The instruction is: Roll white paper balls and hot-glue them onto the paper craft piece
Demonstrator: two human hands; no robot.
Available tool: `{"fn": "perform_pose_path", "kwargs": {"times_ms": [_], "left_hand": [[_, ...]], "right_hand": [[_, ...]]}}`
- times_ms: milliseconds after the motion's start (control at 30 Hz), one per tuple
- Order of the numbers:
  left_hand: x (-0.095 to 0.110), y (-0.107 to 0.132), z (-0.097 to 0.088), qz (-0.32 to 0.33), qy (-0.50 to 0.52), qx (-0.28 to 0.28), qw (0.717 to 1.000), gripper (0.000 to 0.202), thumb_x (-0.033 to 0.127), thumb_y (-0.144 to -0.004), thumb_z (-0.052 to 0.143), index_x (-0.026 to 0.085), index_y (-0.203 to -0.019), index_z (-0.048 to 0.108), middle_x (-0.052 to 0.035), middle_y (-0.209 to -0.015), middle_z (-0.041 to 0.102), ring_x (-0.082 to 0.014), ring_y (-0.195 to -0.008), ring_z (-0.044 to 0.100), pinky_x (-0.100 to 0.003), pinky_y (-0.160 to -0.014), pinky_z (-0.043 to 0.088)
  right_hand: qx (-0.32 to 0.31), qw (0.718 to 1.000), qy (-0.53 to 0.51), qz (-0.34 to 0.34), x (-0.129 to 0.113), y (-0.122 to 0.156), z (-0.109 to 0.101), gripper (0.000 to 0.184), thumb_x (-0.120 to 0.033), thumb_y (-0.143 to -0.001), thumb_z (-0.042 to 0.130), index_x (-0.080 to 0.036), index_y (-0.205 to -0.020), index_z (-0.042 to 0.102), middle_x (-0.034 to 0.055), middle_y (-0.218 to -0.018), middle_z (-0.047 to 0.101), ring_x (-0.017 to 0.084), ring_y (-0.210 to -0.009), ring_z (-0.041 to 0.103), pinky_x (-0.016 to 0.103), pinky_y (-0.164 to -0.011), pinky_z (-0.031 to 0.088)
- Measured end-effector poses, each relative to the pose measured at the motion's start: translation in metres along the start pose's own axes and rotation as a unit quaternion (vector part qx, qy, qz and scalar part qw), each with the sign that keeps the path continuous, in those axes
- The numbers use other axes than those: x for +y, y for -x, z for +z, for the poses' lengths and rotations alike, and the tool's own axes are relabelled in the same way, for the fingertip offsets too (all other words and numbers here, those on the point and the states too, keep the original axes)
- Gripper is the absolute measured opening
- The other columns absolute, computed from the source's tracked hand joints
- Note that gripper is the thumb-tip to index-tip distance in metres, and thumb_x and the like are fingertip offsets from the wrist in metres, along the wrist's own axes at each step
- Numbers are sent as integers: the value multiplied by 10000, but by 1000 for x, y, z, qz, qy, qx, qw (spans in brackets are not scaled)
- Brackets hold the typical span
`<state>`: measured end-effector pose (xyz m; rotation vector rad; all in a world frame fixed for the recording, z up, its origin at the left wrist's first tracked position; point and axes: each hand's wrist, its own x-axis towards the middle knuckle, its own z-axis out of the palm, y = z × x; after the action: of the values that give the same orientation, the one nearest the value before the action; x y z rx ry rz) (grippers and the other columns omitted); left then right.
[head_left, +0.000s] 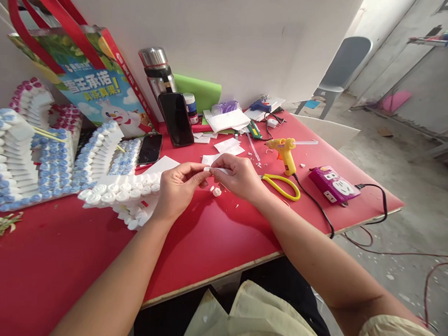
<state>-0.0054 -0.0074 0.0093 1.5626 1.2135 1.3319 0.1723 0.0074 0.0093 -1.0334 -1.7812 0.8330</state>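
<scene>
Over the middle of the table, my left hand (177, 188) and my right hand (242, 177) meet, fingertips pinched around a small white paper strip (224, 171). Its left end looks rolled up between the fingers, though they partly cover it. Just below on the table lies a small white rolled paper flower (217, 192). Beside my left forearm stands a white shape covered in rows of white paper flowers (122, 193), partly hidden by that hand. To the right of my right hand lie yellow-handled scissors (282, 187), their blades mostly hidden.
A yellow glue gun (286, 153) and a purple power strip (333, 184) with cords sit on the red table (214, 246). Behind stand a phone (176, 118), a flask (156, 70) and paper sheets (227, 120). Blue-and-white flowered shapes (51, 164) and a bag (98, 85) are left.
</scene>
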Motion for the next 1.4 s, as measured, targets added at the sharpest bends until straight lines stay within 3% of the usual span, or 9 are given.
{"fn": "perform_pose_path", "kwargs": {"times_ms": [133, 267, 400, 567, 833, 967, 1133, 1233, 1400], "left_hand": [[-2, -1, 1, 2, 22, 1, 1000, 184, 293, -750, 823, 181, -887, 776, -5, -691, 707, -120, -582, 627, -235, -610, 532], [-3, -4, 0, -7, 56, 9, 998, 166, 286, -776, 797, 176, -895, 762, -5, -688, 692, -104, -580, 585, -231, -614, 510], [-3, -6, -1, -21, 71, 7, 997, 183, 304, -780, 788, 163, -892, 757, -20, -706, 693, -100, -574, 548, -239, -611, 490], [-5, -6, -2, -30, 57, 5, 998, 202, 316, -763, 797, 161, -890, 765, -12, -671, 664, -106, -574, 534, -239, -591, 458], [-8, -7, 0, -104, 188, -16, 977, 203, 286, -736, 824, 146, -865, 754, -36, -754, 696, -79, -584, 526, -220, -596, 441], [-5, -8, -1, -100, 188, -9, 977, 200, 282, -731, 831, 147, -855, 751, -32, -740, 692, -79, -579, 522, -220, -592, 440], [-2, -8, -5, -48, 142, -13, 989, 183, 286, -766, 807, 165, -894, 761, -31, -762, 697, -89, -583, 512, -235, -595, 441], [-2, -7, -6, -26, 114, -29, 993, 176, 280, -769, 803, 168, -900, 768, -26, -763, 687, -98, -603, 522, -240, -608, 448], [-3, -6, -5, -16, 93, -41, 995, 174, 286, -778, 795, 178, -912, 773, -18, -751, 682, -98, -606, 524, -238, -608, 446]], "right_hand": [[0, 1000, -10, -16, -4, 1, 1, 156, -327, -888, 619, -179, -840, 625, -5, -687, 642, 118, -597, 582, 222, -569, 427], [-64, 972, -200, 104, -6, -4, -5, 375, -552, -904, 603, -178, -875, 600, 31, -731, 695, 151, -523, 649, 250, -505, 480], [-33, 936, -286, 203, -3, -11, -14, 473, -642, -887, 587, -177, -972, 616, 41, -707, 702, 185, -519, 681, 269, -489, 502], [-73, 968, -210, 112, -1, -8, -13, 421, -532, -815, 731, -199, -1048, 622, 6, -723, 696, 169, -563, 682, 256, -542, 502], [7, 995, 97, -26, 1, -1, -4, 128, -290, -882, 627, -181, -814, 622, -12, -608, 629, 125, -559, 586, 226, -566, 401], [-27, 999, -26, 29, -5, -2, -7, 190, -360, -902, 637, -184, -840, 600, 11, -665, 674, 148, -566, 638, 245, -583, 468], [-135, 893, -360, 235, -7, -11, -18, 488, -609, -983, 426, -170, -1115, 593, 99, -831, 749, 229, -632, 723, 381, -623, 600], [-220, 829, -432, 278, -5, -15, -20, 542, -543, -1045, 269, -140, -1149, 616, 135, -867, 758, 229, -692, 742, 394, -676, 618], [-209, 854, -409, 244, -7, -11, -21, 385, -382, -1042, 417, -114, -1209, 637, 92, -777, 740, 198, -629, 715, 339, -623, 608]]}}
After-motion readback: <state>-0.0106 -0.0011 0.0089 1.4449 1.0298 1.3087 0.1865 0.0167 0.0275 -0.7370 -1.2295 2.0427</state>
